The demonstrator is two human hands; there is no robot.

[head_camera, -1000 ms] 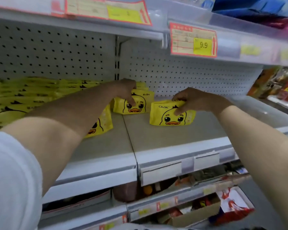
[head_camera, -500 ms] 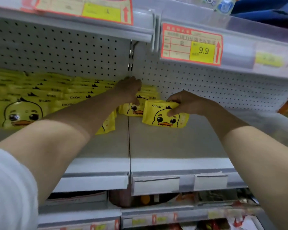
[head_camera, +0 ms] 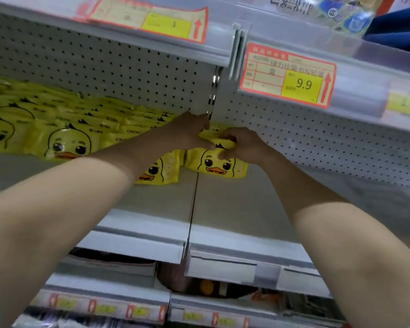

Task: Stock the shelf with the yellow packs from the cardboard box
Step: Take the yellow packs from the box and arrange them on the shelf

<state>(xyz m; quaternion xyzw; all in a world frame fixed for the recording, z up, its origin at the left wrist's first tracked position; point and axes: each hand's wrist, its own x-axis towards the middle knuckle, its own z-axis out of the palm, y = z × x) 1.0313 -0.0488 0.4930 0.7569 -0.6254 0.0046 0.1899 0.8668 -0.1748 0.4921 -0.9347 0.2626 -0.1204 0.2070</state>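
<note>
Grey shelf (head_camera: 234, 204) deck lies bare nearest, with two forearms crossing over it. The right hand (head_camera: 242, 145) grips the top of a yellow duck pack (head_camera: 213, 164) standing near the back. The left hand (head_camera: 189, 131) curls onto the same top edge; its grip is unclear. A second pack (head_camera: 161, 171) stands just left, half hidden by the left forearm. Stacked packs (head_camera: 66, 143) fill the left side, before the pegboard (head_camera: 128, 74) and under a 9.9 price tag (head_camera: 287, 76).

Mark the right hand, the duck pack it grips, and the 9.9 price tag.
right hand (head_camera: 244, 145): head view, back of the hand.
duck pack (head_camera: 217, 165): head view, printed duck face.
price tag (head_camera: 302, 84): head view, yellow 9.9 patch.
</note>
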